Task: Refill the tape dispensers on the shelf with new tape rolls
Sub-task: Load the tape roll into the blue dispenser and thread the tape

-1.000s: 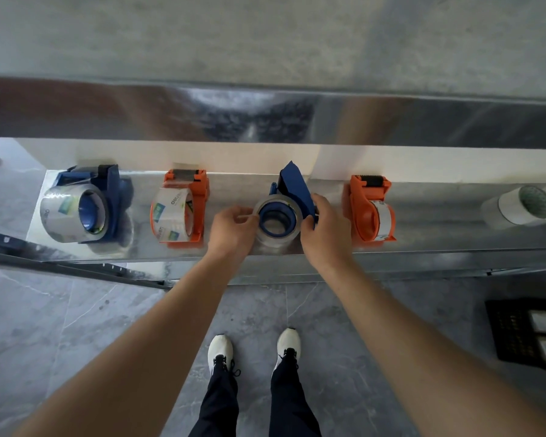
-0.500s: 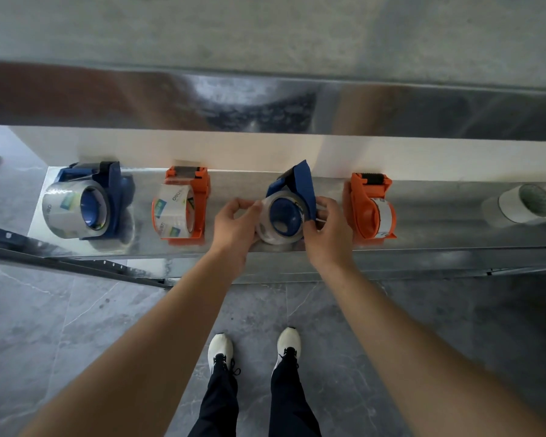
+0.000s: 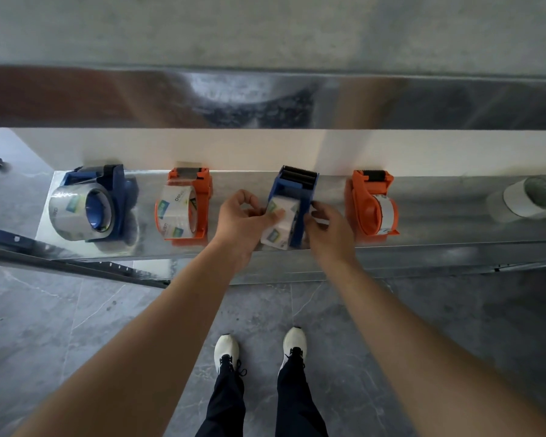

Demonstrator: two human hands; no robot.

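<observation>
Several tape dispensers stand in a row on the metal shelf. The third one, a blue dispenser, stands upright with a clear tape roll in it. My left hand pinches the roll from the left, thumb on its face. My right hand grips the dispenser's right side. To the left stand a blue dispenser and an orange dispenser, each holding a clear roll. To the right an orange dispenser holds a thinner roll.
Two white tape rolls lie at the shelf's right end. An upper metal shelf edge overhangs the row. A blue rack beam runs at the lower left. My feet stand on grey floor tiles below.
The blue dispenser was tipped on its side with the roll's hole facing up; it now stands upright with its cutter at the back. Both hands stayed on it.
</observation>
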